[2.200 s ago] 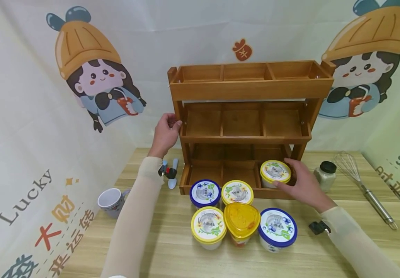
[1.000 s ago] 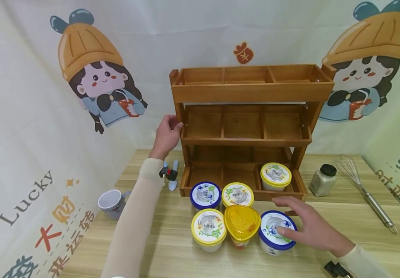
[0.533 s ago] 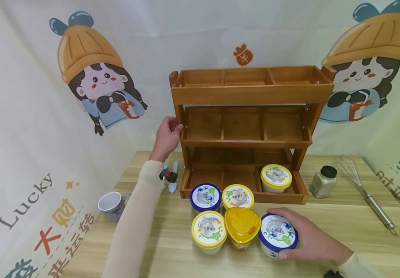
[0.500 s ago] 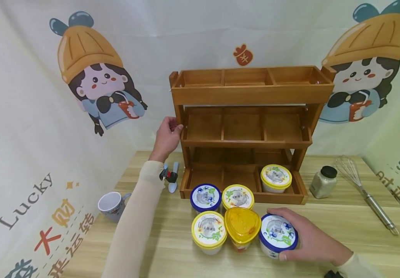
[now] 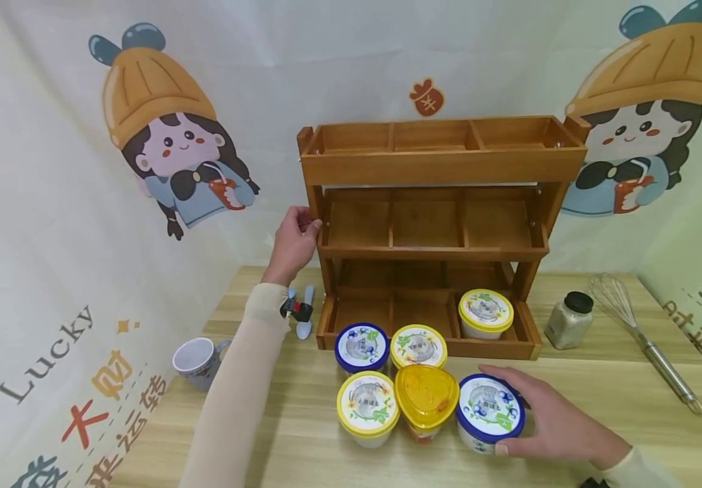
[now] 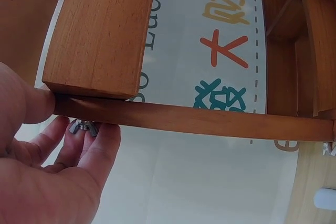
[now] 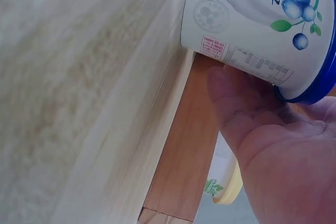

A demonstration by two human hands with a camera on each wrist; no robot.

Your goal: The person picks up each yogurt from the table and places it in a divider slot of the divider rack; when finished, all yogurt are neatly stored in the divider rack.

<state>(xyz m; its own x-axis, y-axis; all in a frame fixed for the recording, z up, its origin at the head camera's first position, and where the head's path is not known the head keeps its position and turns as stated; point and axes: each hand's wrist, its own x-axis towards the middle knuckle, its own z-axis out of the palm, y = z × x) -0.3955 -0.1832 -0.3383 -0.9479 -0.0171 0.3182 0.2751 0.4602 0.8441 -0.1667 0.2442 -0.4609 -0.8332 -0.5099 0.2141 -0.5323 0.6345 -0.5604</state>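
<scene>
My left hand point(image 5: 294, 244) grips the left side post of a three-tier wooden rack point(image 5: 442, 169). In the left wrist view the thumb and fingers point(image 6: 102, 153) pinch that board point(image 6: 199, 120) beside a wing nut point(image 6: 84, 126). My right hand point(image 5: 555, 420) holds a blue-lidded yogurt tub point(image 5: 490, 407) on the table, thumb in front and fingers round the far side. The right wrist view shows its fingers against the tub's white wall point(image 7: 241, 30). A yellow-lidded tub point(image 5: 486, 312) sits in the rack's lower right compartment.
Left of the held tub stand a yellow triangular-lidded cup point(image 5: 426, 396), two yellow-lidded tubs point(image 5: 367, 404) and another blue-lidded tub point(image 5: 361, 347). A mug point(image 5: 197, 359) and spoon point(image 5: 304, 325) lie left; a black-capped jar point(image 5: 569, 320) and whisk point(image 5: 650, 346) are right.
My right hand has let go of the yellow-lidded tub in the lower right compartment, come forward and taken hold of the blue-lidded tub. The left hand stays on the post.
</scene>
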